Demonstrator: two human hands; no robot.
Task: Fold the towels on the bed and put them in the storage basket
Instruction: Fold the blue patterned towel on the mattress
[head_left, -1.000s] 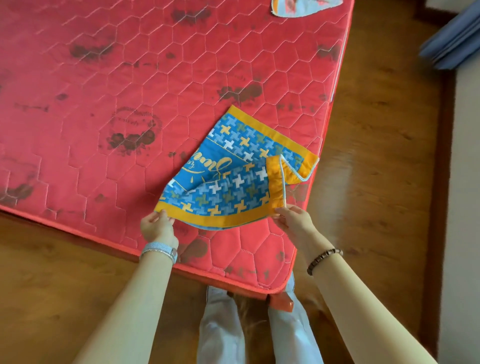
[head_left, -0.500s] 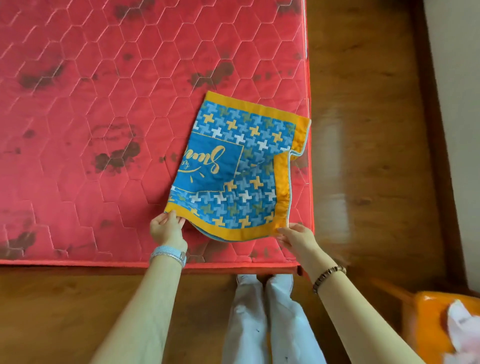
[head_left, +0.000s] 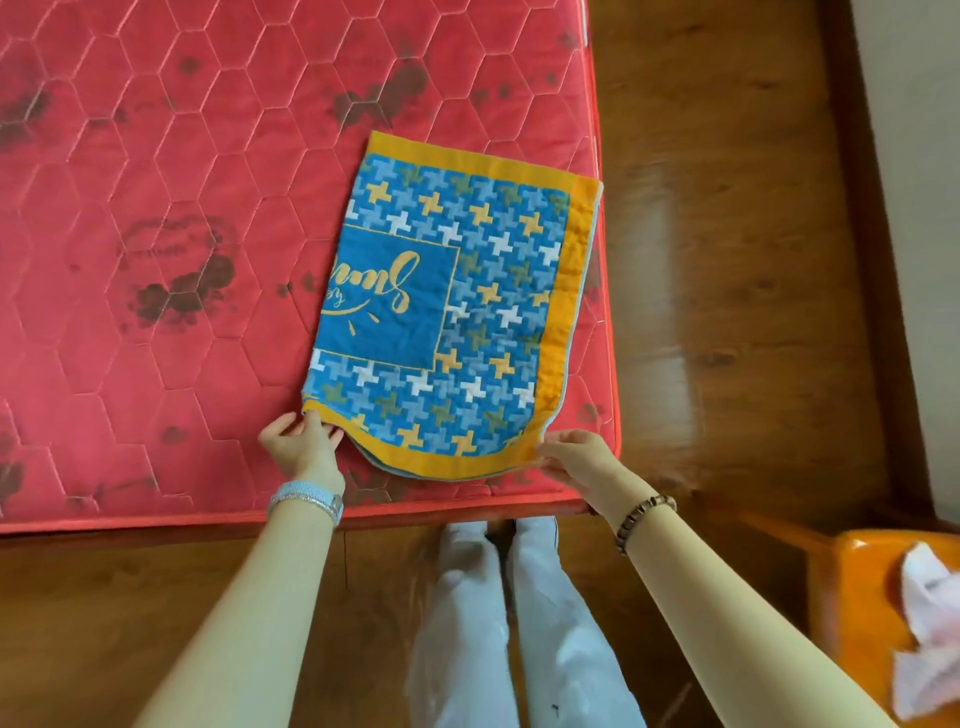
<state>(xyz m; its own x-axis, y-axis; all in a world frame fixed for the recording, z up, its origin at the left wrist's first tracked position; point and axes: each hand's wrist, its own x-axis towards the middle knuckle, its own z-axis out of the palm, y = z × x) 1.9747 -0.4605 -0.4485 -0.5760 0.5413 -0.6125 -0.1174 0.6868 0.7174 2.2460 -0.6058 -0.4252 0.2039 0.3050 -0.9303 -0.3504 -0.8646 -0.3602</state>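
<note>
A blue towel (head_left: 457, 312) with an orange border and yellow script lies folded in half on the near right corner of the red mattress (head_left: 156, 234). My left hand (head_left: 301, 447) pinches its near left corner. My right hand (head_left: 576, 460) pinches its near right corner. Both layers of the fold show at the near edge. An orange storage basket (head_left: 852, 613) stands on the floor at the lower right, with a pale pink cloth (head_left: 930, 639) inside it.
The mattress has dark stains and ends just right of the towel. Brown wooden floor (head_left: 727, 260) runs along the right side and in front. A white wall (head_left: 919, 208) rises at the far right. My legs in pale trousers stand at the bed's near edge.
The towel has been laid flatter and squarer on the mattress, its lifted right corner now down. The view swung right and down, bringing the orange basket into sight.
</note>
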